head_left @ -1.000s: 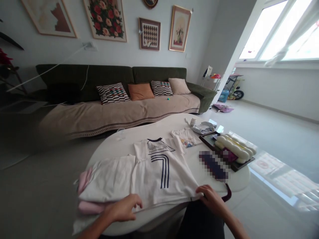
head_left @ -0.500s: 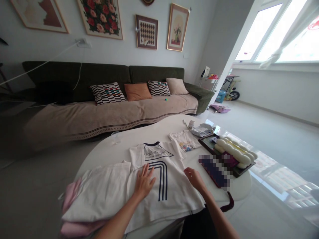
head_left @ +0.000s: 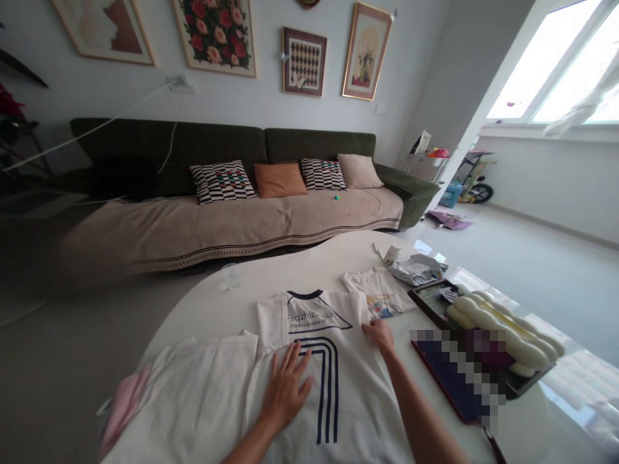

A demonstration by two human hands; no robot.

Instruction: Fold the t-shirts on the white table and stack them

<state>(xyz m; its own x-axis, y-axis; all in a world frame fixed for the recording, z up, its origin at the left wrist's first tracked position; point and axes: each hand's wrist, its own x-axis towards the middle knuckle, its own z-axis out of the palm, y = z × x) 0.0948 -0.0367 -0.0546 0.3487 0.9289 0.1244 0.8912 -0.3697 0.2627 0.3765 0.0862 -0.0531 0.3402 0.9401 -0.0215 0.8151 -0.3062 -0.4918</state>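
Observation:
A white jersey (head_left: 360,380) with a dark collar, lettering and striped number lies spread on the table. Its left sleeve is folded inward over the front. My left hand (head_left: 289,385) rests flat on the jersey beside the number, fingers spread. At the jersey's right side, my right hand (head_left: 380,334) pinches the edge by the sleeve. White folded clothing (head_left: 203,380) lies left of the jersey, with a pink garment (head_left: 126,399) partly under it. Beyond the right sleeve sits a folded white T-shirt (head_left: 380,290) with a colourful print.
The white table (head_left: 193,316) has a rounded edge. On its right are a dark tray (head_left: 425,306) with a puffy cream object (head_left: 503,328), a dark phone-like item (head_left: 435,367) partly pixelated, and a crumpled plastic package (head_left: 418,267). A sofa (head_left: 271,216) stands behind.
My right hand has moved up along the jersey's side and closed on its edge near the sleeve. My left hand stays flat on the front. The view has shifted slightly.

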